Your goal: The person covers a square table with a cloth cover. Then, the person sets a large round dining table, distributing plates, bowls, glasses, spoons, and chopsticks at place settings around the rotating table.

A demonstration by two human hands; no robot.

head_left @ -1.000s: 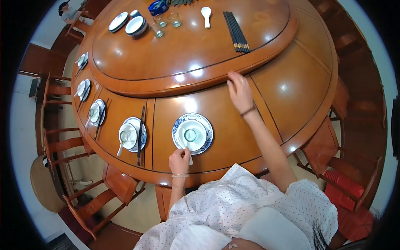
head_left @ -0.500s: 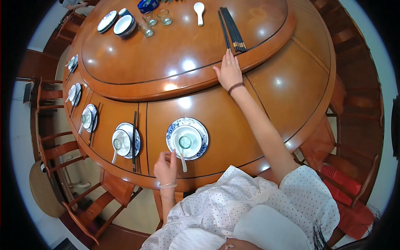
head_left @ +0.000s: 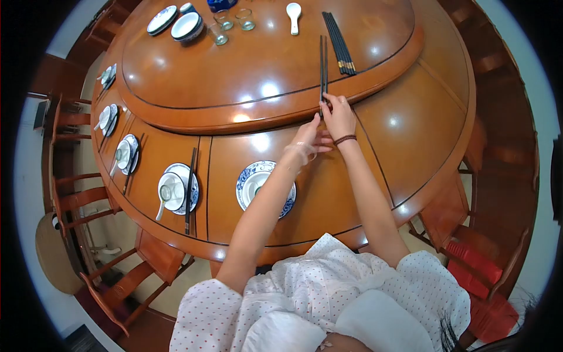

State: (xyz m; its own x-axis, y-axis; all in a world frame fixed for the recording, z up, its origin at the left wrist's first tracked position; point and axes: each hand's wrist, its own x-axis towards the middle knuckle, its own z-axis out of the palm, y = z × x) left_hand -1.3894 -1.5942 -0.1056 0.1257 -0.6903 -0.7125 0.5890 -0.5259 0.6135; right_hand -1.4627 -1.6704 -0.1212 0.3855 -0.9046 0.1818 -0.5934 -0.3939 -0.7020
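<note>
A pair of dark chopsticks [head_left: 323,67] points away from me, its near ends between my two hands at the edge of the raised round platform. My right hand [head_left: 339,120] grips the pair with thumb and fingers. Close beside it, my left hand [head_left: 311,134] has its thumb at the near ends, with its other fingers partly spread below. More black chopsticks [head_left: 339,47] lie together on the platform, just beyond the held pair. Nearer me, a blue-and-white plate [head_left: 246,179] bears a white bowl [head_left: 253,186], partly hidden by my left forearm.
White spoon [head_left: 294,18], glasses [head_left: 246,20], bowls [head_left: 186,26] and plates [head_left: 162,20] stand on the raised platform [head_left: 234,76]. Along the left of the table are several place settings, the nearest with a plate [head_left: 190,203] and chopsticks [head_left: 191,190]. Wooden chairs [head_left: 158,252] surround the table.
My right hand has drawn a pair of chopsticks away from the group. My left hand has moved from beside the near bowl up and right to meet it.
</note>
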